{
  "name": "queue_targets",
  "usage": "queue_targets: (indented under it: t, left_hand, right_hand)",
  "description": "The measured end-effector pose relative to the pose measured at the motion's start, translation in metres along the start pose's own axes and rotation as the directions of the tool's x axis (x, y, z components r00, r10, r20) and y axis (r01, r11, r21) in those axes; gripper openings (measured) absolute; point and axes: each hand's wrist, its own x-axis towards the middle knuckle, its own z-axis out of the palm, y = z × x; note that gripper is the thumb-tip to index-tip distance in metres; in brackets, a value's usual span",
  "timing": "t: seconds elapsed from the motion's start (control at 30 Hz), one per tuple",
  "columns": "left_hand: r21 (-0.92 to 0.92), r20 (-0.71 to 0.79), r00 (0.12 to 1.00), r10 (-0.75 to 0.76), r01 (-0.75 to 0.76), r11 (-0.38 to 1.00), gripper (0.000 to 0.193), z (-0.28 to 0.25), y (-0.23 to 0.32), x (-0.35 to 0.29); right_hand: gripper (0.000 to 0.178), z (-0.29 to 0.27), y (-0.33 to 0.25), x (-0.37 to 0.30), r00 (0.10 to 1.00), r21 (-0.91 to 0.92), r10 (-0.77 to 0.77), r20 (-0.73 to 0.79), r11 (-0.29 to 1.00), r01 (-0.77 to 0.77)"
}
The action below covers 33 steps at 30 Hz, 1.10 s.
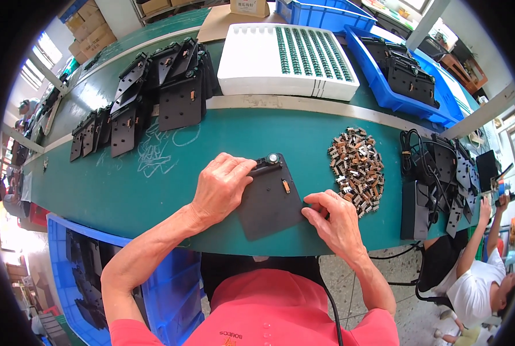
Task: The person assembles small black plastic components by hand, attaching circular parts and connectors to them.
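Head view, frame centre: my left grip [220, 187] clamps the black plate [270, 210] by its upper-left corner; my right grip [338, 224], slightly parted, meets the right edge, presumably for steadiness.

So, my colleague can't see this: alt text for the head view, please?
A person's left hand holds the upper left of a dark plate at a green table, the right hand at its right edge. A pile of small brown and silver parts lies to the right; beyond are more dark plates, a white tray of green parts, and a blue bin.
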Motion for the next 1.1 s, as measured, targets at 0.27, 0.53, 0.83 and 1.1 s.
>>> queue_targets:
  t: [0.27,0.53,0.83,1.1]
  left_hand:
    - [0.010,-0.158,0.986,0.060,-0.059,0.998,0.036,-0.018,-0.006,0.013]
    - [-0.133,-0.180,0.984,-0.015,-0.009,0.991,0.038,-0.029,0.007,0.015]
    - [-0.038,0.167,0.986,0.028,-0.022,0.999,0.051,-0.013,0.000,0.001]
    - [0.082,0.228,0.973,-0.022,0.003,0.997,0.049,-0.003,0.002,-0.002]
  right_hand:
    - [0.029,-0.005,-0.010,0.006,0.904,0.569,0.308,0.296,0.704,-0.426]
    - [0.026,-0.027,-0.011,0.000,0.888,0.823,0.258,0.380,0.345,-0.452]
    - [0.021,-0.178,0.023,-0.006,0.889,0.899,0.453,-0.070,0.415,-0.141]
    - [0.016,-0.309,0.098,0.090,0.714,0.804,0.465,-0.524,0.546,0.234]
